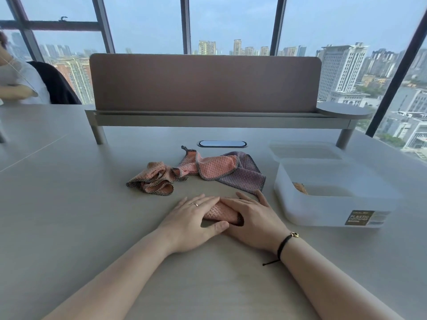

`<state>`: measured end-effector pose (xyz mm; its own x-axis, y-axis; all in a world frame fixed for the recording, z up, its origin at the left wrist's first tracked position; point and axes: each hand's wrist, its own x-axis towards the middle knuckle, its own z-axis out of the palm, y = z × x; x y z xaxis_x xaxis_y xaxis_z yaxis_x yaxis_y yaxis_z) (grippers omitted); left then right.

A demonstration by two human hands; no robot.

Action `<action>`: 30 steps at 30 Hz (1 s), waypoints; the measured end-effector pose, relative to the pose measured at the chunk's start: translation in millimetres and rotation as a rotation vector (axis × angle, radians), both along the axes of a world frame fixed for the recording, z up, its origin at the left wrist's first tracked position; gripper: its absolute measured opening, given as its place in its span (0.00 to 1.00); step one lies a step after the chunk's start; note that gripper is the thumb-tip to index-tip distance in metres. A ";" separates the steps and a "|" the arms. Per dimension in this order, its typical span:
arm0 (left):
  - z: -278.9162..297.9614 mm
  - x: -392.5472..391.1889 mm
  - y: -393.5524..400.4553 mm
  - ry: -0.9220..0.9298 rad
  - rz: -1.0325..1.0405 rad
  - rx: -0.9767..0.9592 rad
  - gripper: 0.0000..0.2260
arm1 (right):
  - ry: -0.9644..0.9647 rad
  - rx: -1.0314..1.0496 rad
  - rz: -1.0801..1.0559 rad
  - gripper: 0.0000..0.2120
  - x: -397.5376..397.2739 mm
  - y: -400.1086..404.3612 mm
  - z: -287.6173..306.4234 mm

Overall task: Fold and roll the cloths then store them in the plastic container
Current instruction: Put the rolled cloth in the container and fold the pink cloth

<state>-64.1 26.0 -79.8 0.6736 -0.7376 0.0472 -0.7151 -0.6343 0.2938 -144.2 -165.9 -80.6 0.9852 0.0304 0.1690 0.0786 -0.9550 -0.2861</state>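
High-rise office: my tabletop (69, 181) carries desk divider screen (205, 82), cable port (221, 143); floor-to-ceiling windows (147, 21) overlook city towers (342, 68).
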 end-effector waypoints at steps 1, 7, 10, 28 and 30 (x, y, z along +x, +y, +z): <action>-0.1 -1.6 1.5 -0.009 -0.009 0.005 0.44 | -0.034 0.007 -0.014 0.29 -2.5 0.3 0.1; 7.2 -10.9 3.8 -0.116 -0.025 -0.129 0.24 | -0.261 -0.013 -0.011 0.14 -11.2 8.0 -2.5; 18.0 -15.6 7.6 -0.110 -0.013 -0.201 0.10 | -0.272 0.211 -0.030 0.15 -16.5 11.6 2.9; 95.7 -60.4 -33.6 0.967 -0.062 -0.858 0.18 | -0.050 1.419 -0.106 0.13 -55.7 -19.9 103.7; 101.9 -61.7 -56.4 0.982 -0.063 -0.859 0.23 | -0.084 1.437 -0.133 0.14 -57.6 -37.4 114.7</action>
<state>-125.8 -30.4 22.2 0.6615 -0.7494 0.0274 0.0064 0.0421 0.9991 -201.8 -203.4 34.1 0.9529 -0.3018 0.0307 0.0785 0.1474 -0.9860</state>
